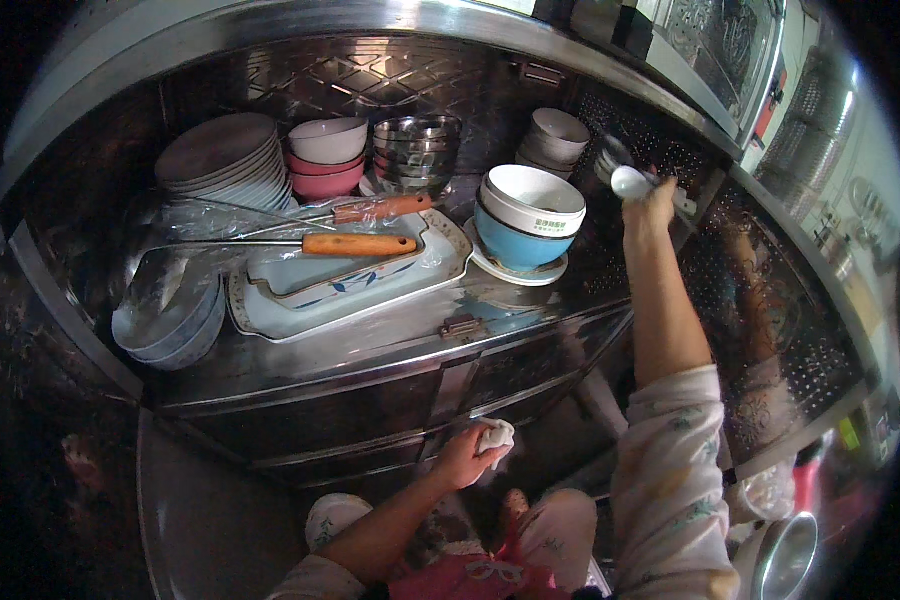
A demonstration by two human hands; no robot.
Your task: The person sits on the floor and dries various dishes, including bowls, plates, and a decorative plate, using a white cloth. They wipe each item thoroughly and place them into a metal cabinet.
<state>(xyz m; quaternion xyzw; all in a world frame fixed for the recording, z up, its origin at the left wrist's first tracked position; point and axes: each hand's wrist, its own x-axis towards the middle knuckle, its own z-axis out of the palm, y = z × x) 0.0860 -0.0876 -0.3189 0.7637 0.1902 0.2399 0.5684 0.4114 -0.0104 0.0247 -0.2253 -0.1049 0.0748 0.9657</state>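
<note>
My right hand (654, 196) reaches to the right side of a metal cabinet, its fingers around a white spoon (630, 182). More pale spoon-like pieces (609, 159) show just behind it, blurred, and I cannot tell if they are in the hand too. Low in front of the cabinet, my left hand (465, 454) grips a crumpled white cloth (497, 436). Nearest to the right hand are a stack of small white bowls (560, 127) at the back and a white bowl (532, 191) nested in a blue bowl (523, 236), which rests on white plates (521, 274).
Stacked plates (217, 154), pink bowls (324, 177) and metal bowls (418, 150) line the back. Wooden-handled utensils (360, 244) in plastic lie across rectangular dishes (345, 311) and patterned bowls (169, 334). An open, shiny cabinet door (787, 300) stands close beside my right arm.
</note>
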